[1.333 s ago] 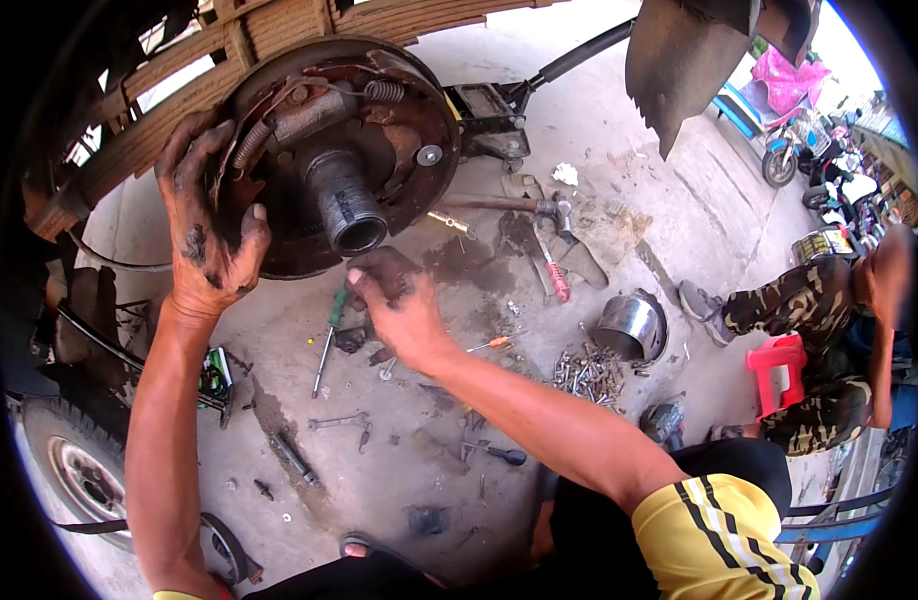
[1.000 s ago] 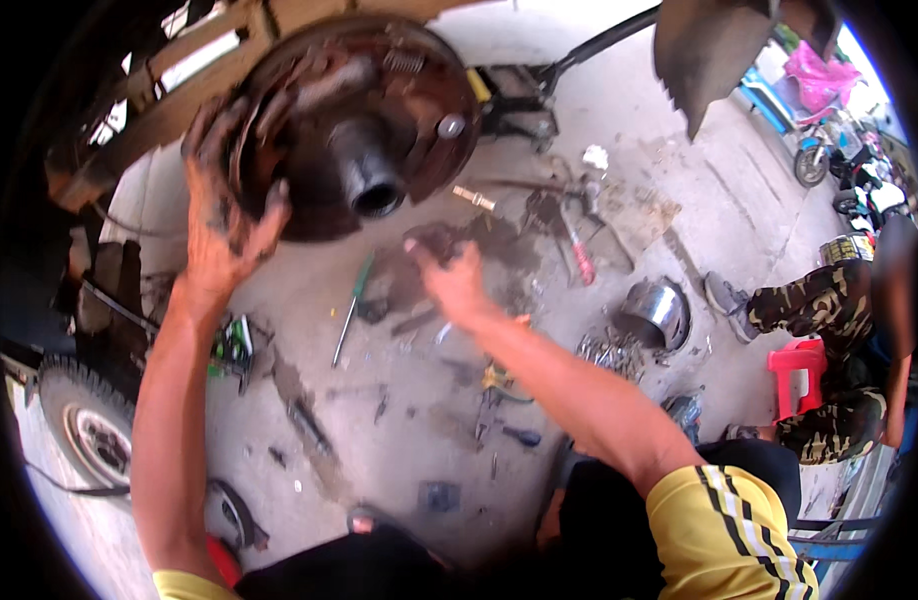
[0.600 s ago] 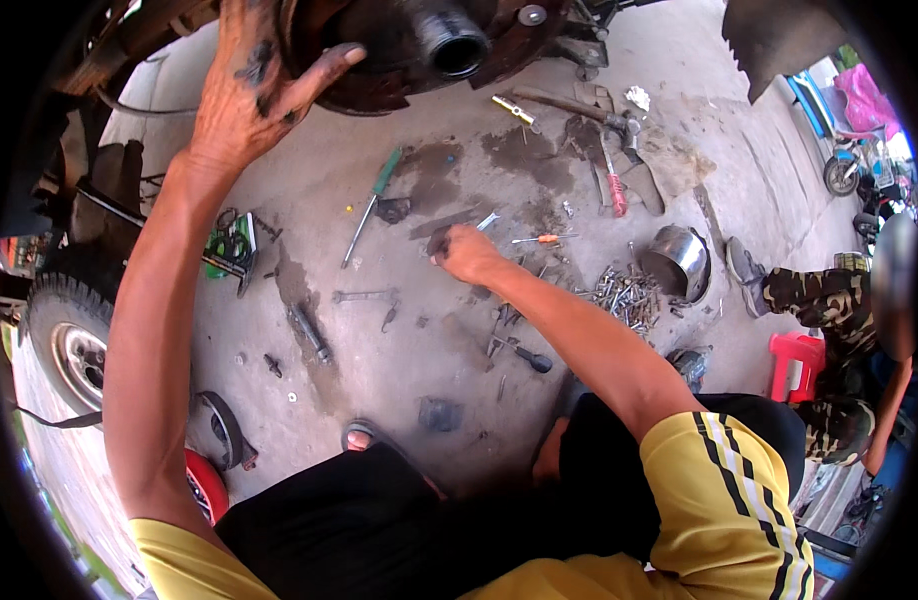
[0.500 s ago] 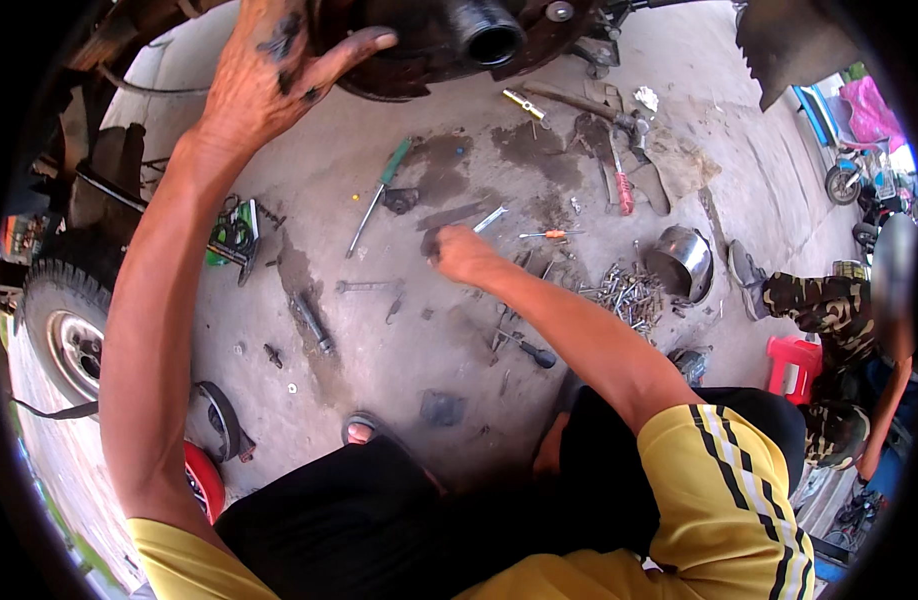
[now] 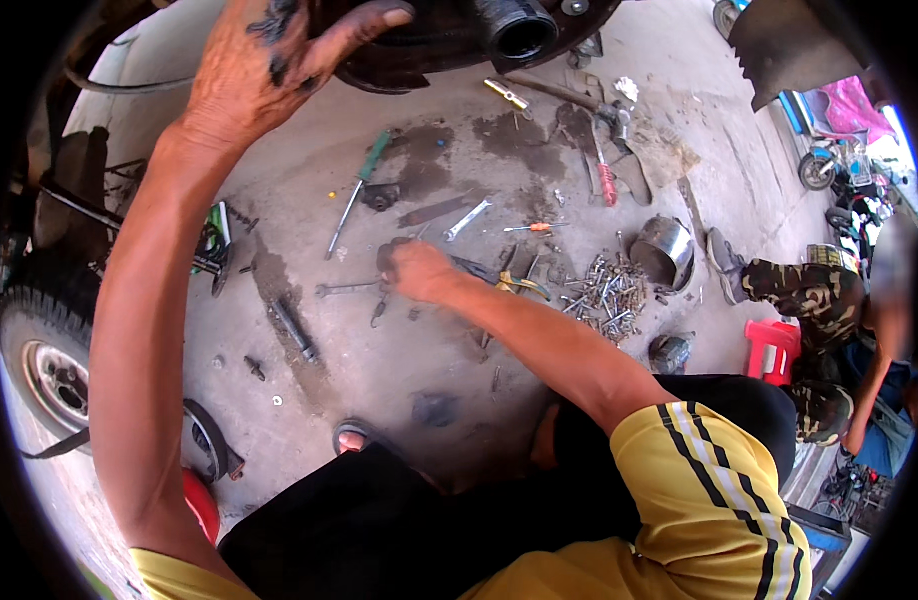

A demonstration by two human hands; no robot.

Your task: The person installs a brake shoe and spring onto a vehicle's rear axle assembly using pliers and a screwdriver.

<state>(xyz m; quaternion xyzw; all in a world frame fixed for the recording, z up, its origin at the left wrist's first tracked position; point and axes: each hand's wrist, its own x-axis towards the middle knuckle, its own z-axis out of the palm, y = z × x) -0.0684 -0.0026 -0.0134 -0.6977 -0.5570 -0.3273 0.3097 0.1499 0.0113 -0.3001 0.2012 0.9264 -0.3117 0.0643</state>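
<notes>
My left hand [image 5: 264, 70], blackened, is on a rusty brake assembly [image 5: 404, 68] with a hub tube [image 5: 519, 35]; its thumb lies across the plate and its fingertips are out of frame. Low over the concrete floor, my right hand [image 5: 411, 268] has dark, curled fingers; what they hold is hidden. Around it lie a wrench [image 5: 344, 289], a bright wrench [image 5: 469, 220], yellow-handled pliers [image 5: 524, 285], a green screwdriver [image 5: 369, 160], an orange screwdriver [image 5: 539, 227] and a heap of bolts [image 5: 604, 300].
Hammer [image 5: 614, 125] and red-handled tool [image 5: 606, 180] lie farther off, a metal drum [image 5: 662, 255] right of the bolts. A wheel [image 5: 54, 370] stands left. At right sit a co-worker in camouflage trousers [image 5: 809, 300] and a red stool [image 5: 769, 345]; motorbikes [image 5: 819, 170] stand behind.
My right hand has dropped from beside the hub to the tools on the floor, then shifted left. The view has tilted down; my left hand stays at the brake assembly.
</notes>
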